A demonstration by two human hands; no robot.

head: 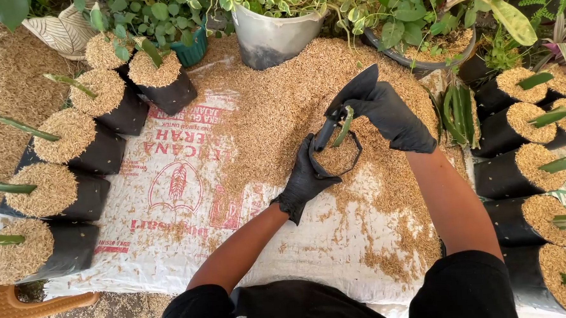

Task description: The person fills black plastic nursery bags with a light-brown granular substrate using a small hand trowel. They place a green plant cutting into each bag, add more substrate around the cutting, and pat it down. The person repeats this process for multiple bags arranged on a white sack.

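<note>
Both my hands wear black gloves. My left hand (304,180) grips the near side of a small black plastic grow bag (337,158) partly filled with rice husk. My right hand (389,119) holds the bag's far rim, with a green leaf cutting (343,126) standing in the husk beside its fingers. The bag stands on a heap of rice husk (274,102) spread over a white printed sack (169,183).
Filled black bags with leaf cuttings line the left (72,133) and the right (525,167). A grey pot (271,35) and other potted plants stand at the back. Loose green cuttings (457,113) lie right of my hands. A tan object (22,307) lies at bottom left.
</note>
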